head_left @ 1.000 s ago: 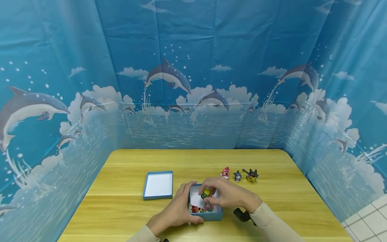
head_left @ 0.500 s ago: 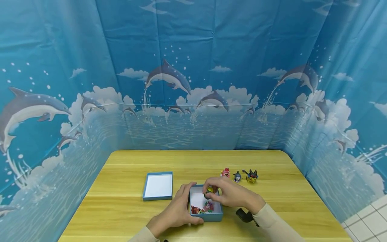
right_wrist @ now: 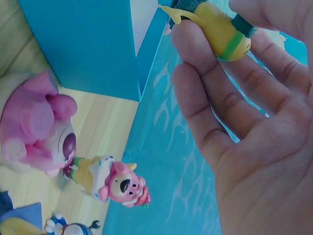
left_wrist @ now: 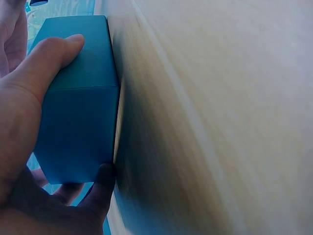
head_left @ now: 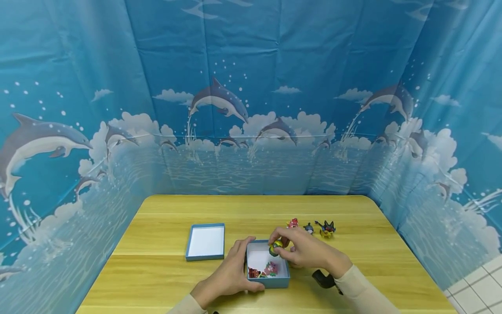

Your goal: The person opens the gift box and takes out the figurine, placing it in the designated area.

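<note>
My left hand [head_left: 231, 272] grips a blue box [head_left: 274, 283] at its left side, thumb across the front wall and fingers around the far side, as the left wrist view shows too. Inside the box, a red figurine [head_left: 253, 272] and a pink figurine [head_left: 271, 268] lie near the front wall on the white bottom. Above the box's right part, my right hand [head_left: 311, 250] pinches a small yellow-and-green figurine [head_left: 276, 247] between thumb and fingers. Up close in the right wrist view, this toy [right_wrist: 222, 32] has a yellow body with a green band.
A shallow blue lid [head_left: 205, 224] with a white inside lies left of the box. Behind my right hand stand a pink figurine [head_left: 292, 223], a grey one [head_left: 309, 228] and a black-and-yellow one [head_left: 327, 229]. A larger pink figure [right_wrist: 36, 115] is beside the box.
My right hand has moved right with the yellow-and-green figurine, from over the box's middle toward its right rim. The left hand and the box have stayed in place.
</note>
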A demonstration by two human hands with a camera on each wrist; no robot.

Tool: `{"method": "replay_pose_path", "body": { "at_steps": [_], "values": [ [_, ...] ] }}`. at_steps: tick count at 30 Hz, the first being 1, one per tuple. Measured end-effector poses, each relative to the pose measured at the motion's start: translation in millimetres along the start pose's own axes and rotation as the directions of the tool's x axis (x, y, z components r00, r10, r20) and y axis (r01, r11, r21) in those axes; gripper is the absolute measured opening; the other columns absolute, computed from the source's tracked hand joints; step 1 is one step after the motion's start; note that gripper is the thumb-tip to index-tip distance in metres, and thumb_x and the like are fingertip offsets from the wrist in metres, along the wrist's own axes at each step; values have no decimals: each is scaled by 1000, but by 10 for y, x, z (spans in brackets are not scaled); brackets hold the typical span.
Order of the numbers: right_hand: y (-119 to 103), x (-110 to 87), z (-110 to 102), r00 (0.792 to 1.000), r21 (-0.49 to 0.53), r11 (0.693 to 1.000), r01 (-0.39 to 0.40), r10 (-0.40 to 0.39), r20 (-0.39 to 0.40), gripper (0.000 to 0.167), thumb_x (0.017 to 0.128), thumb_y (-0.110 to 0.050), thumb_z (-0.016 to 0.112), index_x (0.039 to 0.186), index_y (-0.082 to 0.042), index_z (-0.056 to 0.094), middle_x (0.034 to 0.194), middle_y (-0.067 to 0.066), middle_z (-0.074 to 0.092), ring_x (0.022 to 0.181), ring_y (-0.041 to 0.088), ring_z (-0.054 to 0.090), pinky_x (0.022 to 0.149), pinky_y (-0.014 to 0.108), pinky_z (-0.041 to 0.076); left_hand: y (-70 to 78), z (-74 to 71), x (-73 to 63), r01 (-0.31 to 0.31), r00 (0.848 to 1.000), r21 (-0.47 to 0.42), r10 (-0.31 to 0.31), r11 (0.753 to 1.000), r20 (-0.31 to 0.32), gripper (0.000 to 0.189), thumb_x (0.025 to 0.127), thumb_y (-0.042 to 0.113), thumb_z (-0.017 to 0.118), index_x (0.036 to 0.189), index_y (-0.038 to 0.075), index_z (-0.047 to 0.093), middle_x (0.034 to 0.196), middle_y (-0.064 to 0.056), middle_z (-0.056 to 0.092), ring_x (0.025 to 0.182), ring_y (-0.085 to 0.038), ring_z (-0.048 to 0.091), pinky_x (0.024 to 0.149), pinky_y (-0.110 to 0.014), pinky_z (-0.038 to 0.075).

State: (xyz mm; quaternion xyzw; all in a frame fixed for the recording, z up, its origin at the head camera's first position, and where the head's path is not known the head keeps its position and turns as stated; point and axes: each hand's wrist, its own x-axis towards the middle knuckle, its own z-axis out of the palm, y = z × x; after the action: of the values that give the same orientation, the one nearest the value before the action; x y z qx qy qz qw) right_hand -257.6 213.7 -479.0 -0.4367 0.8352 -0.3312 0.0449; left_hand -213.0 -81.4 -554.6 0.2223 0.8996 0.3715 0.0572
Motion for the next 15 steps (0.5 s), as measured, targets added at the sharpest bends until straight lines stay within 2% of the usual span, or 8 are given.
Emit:
{"method": "replay_pose_path", "body": {
  "at_steps": [5, 11, 15],
  "values": [
    [40, -55, -11, 1000, 13, 1000, 5, -5, -5, 15, 119, -18, 69, 132, -25, 74, 115, -6, 82, 92, -2, 71, 79, 32, 65, 8, 13, -23, 8, 1000, 2, -8, 1000, 4, 136, 79, 58, 107, 183, 17, 28, 165, -10, 53, 133, -20, 58, 114, -49, 60],
    [82, -115, -47, 997, 6, 999, 50, -49, -53, 18, 117, -13, 72, 129, -25, 76, 110, -3, 80, 83, -1, 68, 71, 28, 61, -4, 19, -7, 1, 1000, -4, -1, 1000, 0, 137, 79, 59, 107, 183, 18, 28, 167, -10, 53, 135, -21, 59, 116, -50, 59],
    [96, -144, -66, 997, -19, 999, 40, -41, -72, 14, 117, -15, 74, 126, -24, 79, 108, -6, 79, 84, 0, 66, 72, 32, 61, -14, 22, 2, 5, 1000, -11, -5, 1000, -4, 138, 78, 58, 108, 183, 19, 28, 167, -11, 53, 136, -22, 58, 118, -51, 59]
  ]
}}
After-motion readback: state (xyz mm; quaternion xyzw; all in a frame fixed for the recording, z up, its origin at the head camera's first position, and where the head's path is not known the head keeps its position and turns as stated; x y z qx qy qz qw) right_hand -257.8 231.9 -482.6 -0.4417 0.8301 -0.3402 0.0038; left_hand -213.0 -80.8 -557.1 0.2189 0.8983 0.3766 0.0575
